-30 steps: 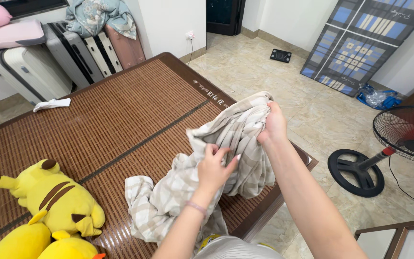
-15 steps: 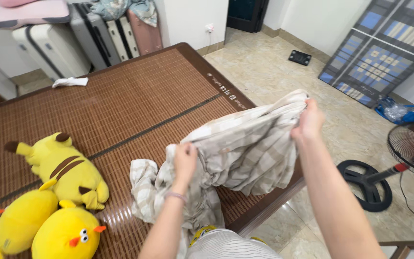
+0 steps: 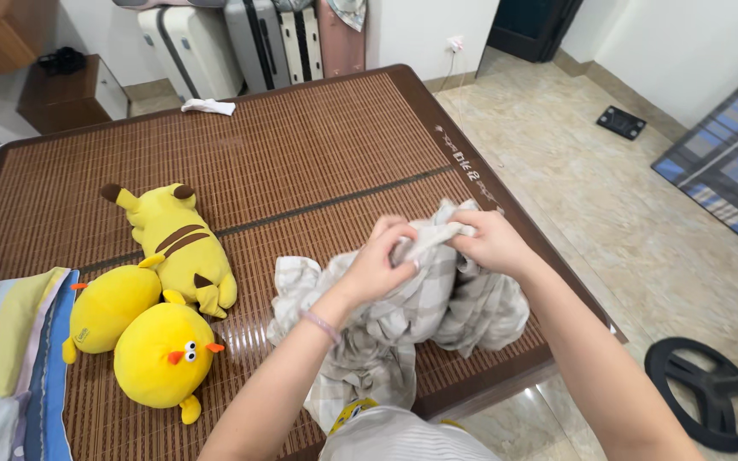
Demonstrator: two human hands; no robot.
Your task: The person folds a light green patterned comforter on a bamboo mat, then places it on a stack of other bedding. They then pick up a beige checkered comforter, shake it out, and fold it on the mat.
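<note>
A beige and white checked cloth [image 3: 412, 320] lies bunched on the brown bamboo mat [image 3: 284, 162] of a bed, near its front right edge. My left hand [image 3: 379, 260] and my right hand [image 3: 490, 242] both grip the cloth's upper edge, close together above the heap. A thin pink band circles my left wrist. The lower part of the cloth hangs down toward my body and off the bed edge.
Three yellow plush toys [image 3: 160, 290] lie left of the cloth. Folded bedding [image 3: 6, 358] sits at the far left. A small white cloth [image 3: 208, 106] lies at the mat's far edge. Suitcases [image 3: 249, 34] stand against the wall. A fan base [image 3: 711, 393] stands on the tiled floor, right.
My hands have come together from spread apart, and the cloth has dropped lower onto the mat. The view has swung left and down, so the bedding now shows.
</note>
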